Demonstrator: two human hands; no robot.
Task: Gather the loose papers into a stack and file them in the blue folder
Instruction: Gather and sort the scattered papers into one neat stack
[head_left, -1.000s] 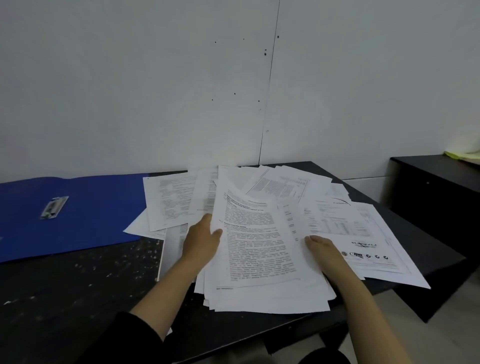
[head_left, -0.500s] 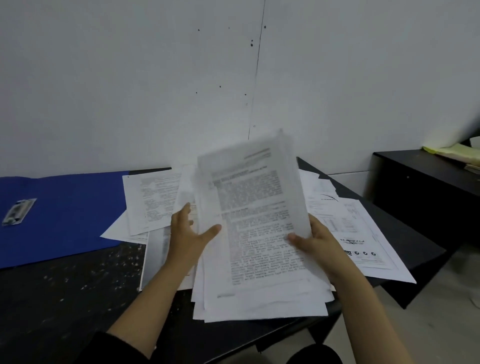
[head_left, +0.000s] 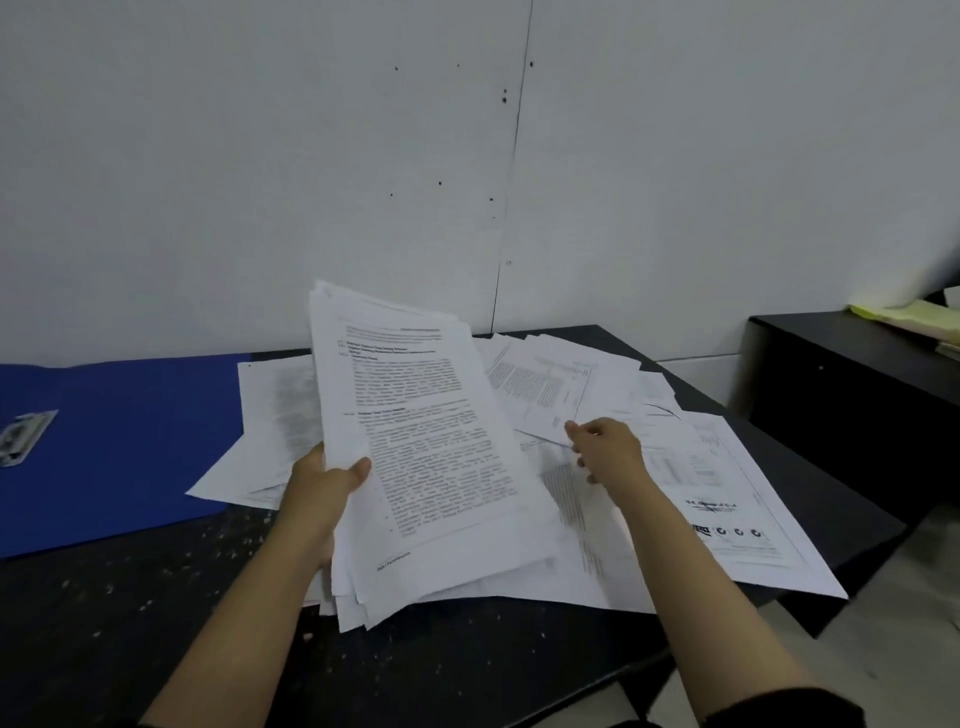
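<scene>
My left hand grips the left edge of a thick stack of printed papers, tilted up off the table with the thumb on top. My right hand reaches to the right and pinches the corner of a loose sheet lying among several scattered papers. More loose sheets lie behind the stack and overlap the open blue folder, which lies flat at the left with its metal clip showing.
The dark, speckled table ends at a corner on the right, where sheets overhang its edge. A black cabinet with yellow papers on top stands further right. A white wall rises right behind the table.
My right hand let go of the stack and moved right to a loose sheet. My left hand alone now holds the lifted stack, shifted slightly left.
</scene>
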